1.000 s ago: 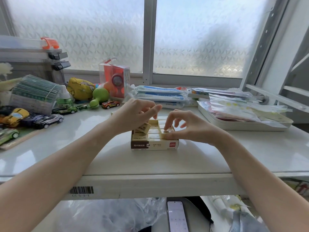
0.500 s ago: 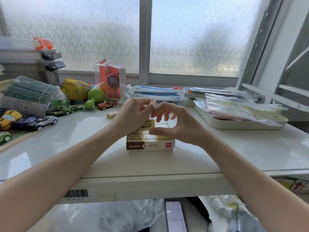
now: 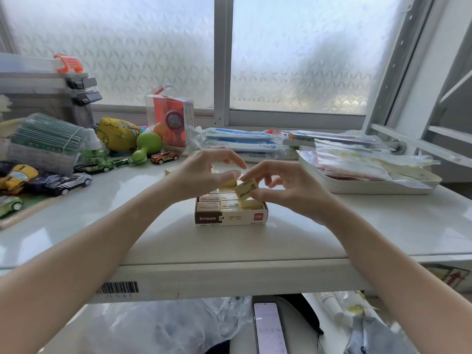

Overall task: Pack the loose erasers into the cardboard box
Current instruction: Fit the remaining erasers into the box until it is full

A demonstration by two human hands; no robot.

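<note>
An open cardboard box [image 3: 231, 218] with a brown and white front sits mid-table, and rows of cream erasers [image 3: 209, 206] lie packed inside it. My right hand [image 3: 283, 186] pinches one cream eraser [image 3: 246, 190], tilted, just above the box's right side. My left hand [image 3: 204, 172] hovers over the back of the box with its fingers loosely curled and thumb stretched toward that eraser; I see nothing gripped in it. A loose eraser [image 3: 171, 169] lies on the table behind my left wrist, partly hidden.
Toy cars [image 3: 63, 181] and a stack of green card packs [image 3: 43, 146] crowd the left side. Toys and a boxed orange item [image 3: 169, 121] stand at the back. A white tray [image 3: 357, 186] of plastic bags sits right. A phone [image 3: 269, 328] lies below the table edge.
The eraser that my left hand held a second ago has passed to my right hand, which now holds it over the box. My left hand has let go and drawn back slightly.
</note>
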